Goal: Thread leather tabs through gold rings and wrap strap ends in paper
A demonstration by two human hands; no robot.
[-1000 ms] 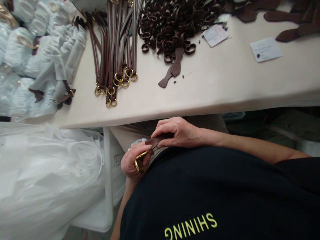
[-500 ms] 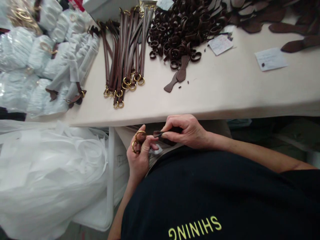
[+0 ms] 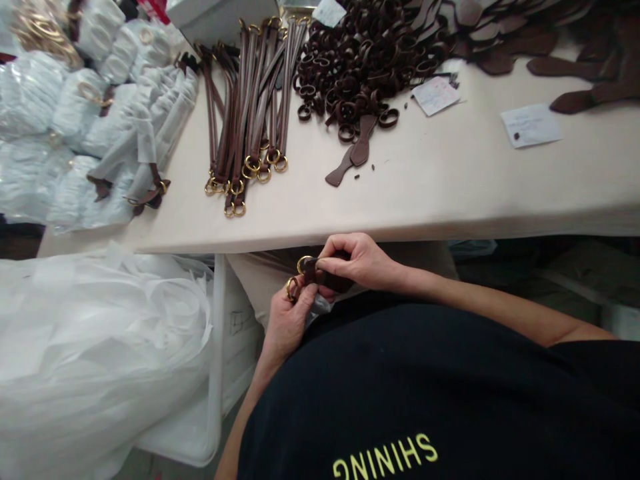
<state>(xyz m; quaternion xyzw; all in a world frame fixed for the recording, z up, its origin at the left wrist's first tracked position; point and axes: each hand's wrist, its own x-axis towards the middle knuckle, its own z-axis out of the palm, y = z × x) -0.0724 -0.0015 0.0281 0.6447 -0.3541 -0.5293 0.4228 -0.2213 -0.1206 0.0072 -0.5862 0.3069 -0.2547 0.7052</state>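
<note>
My left hand [image 3: 289, 319] is closed at the table's front edge, over my lap, on a strap end with two brass rings [image 3: 291, 289]. My right hand [image 3: 367, 263] pinches a dark brown leather tab [image 3: 310, 272] against the upper ring, thumb and forefinger pressed together. The tab appears to pass by or through that ring; I cannot tell which. Part of the leather lies hidden under the right fingers. Beneath the left hand shows a bit of whitish wrapping [image 3: 321, 305].
Brown straps with brass rings [image 3: 255, 100] lie on the table [image 3: 425, 187]. Beside them are heaped leather loops [image 3: 370, 60], two loose tabs [image 3: 361, 150], paper slips [image 3: 531, 125] and more tabs [image 3: 575, 68]. Wrapped bundles [image 3: 30, 100] lie left, above a white-filled bin [image 3: 215, 373].
My hands have come together. The leather tab in my right hand has moved left to the upper ring, and my left hand has shifted slightly right and turned.
</note>
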